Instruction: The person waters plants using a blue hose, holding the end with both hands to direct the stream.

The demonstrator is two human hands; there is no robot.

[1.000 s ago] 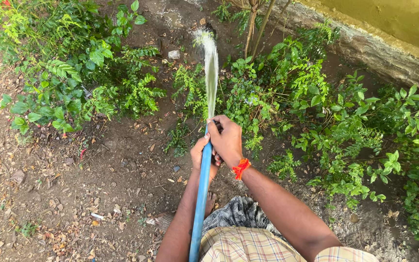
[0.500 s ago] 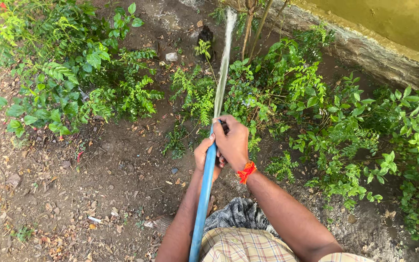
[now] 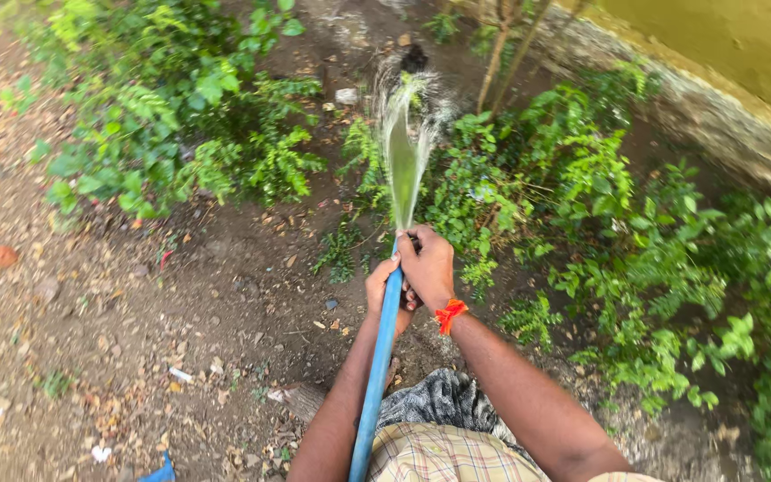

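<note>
I see a smooth blue plastic hose (image 3: 378, 357), slightly glossy. Orange thread band (image 3: 446, 313) at my right wrist, fibrous. Checked woven cloth (image 3: 443, 453) below, matt, beside a grey patterned cloth (image 3: 439, 400). Ground (image 3: 180, 303) is rough dry soil with crumbly leaf litter. Wall base (image 3: 716, 125) looks rough, weathered masonry. Leaves (image 3: 180, 116) waxy.

both hands, right hand (image 3: 427, 266) and left hand (image 3: 380, 287), grip a blue hose (image 3: 377, 375) spraying water (image 3: 402, 156) onto plants (image 3: 484, 192).
</note>
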